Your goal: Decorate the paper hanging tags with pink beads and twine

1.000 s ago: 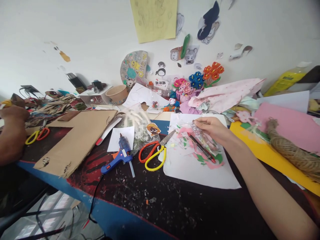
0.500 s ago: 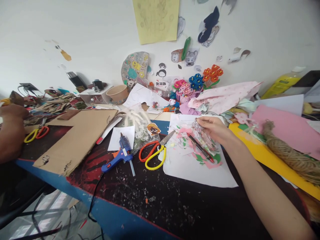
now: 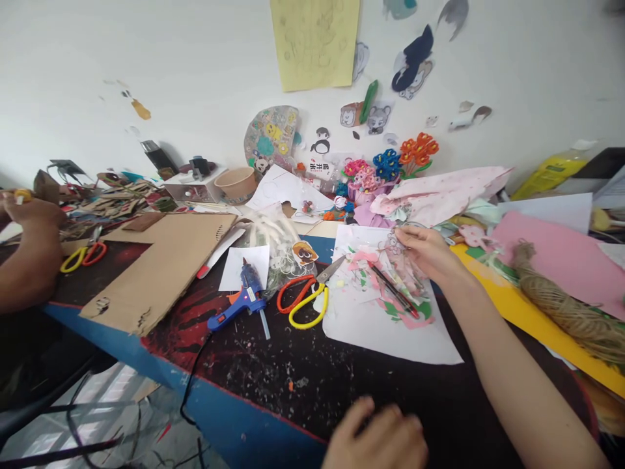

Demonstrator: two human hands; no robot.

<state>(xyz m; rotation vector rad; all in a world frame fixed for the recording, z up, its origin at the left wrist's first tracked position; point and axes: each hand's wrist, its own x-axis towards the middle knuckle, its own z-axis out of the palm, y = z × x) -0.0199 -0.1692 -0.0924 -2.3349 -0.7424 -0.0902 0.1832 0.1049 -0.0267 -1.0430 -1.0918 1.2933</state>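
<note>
My right hand [image 3: 426, 253] reaches over the far side of a white paper sheet [image 3: 390, 345]. Its thumb and forefinger pinch a small paper cutout with a grey line drawing [image 3: 393, 242]. Pink, green and white paper scraps [image 3: 364, 277] lie on the sheet under the hand, and a dark pen [image 3: 394, 290] with a red end rests across them. At the bottom edge is my left hand [image 3: 378, 440], blurred, fingers apart and bent, above the dark tabletop and holding nothing visible. Scissors [image 3: 307, 303] with one red and one yellow handle lie left of the sheet, blades touching its edge.
A blue glue gun [image 3: 239, 303] with a cord lies beside the scissors. Further left are cardboard [image 3: 161, 267] and another pair of scissors [image 3: 85, 254]. Another person's arm [image 3: 32, 247] is at far left. Twine [image 3: 561, 303] and yellow card [image 3: 493, 299] lie right; pipe-cleaner flowers [image 3: 388, 163] stand behind.
My left hand has come into view at the bottom. My right hand still pinches the cutout over the sheet. The whole view has shifted slightly.
</note>
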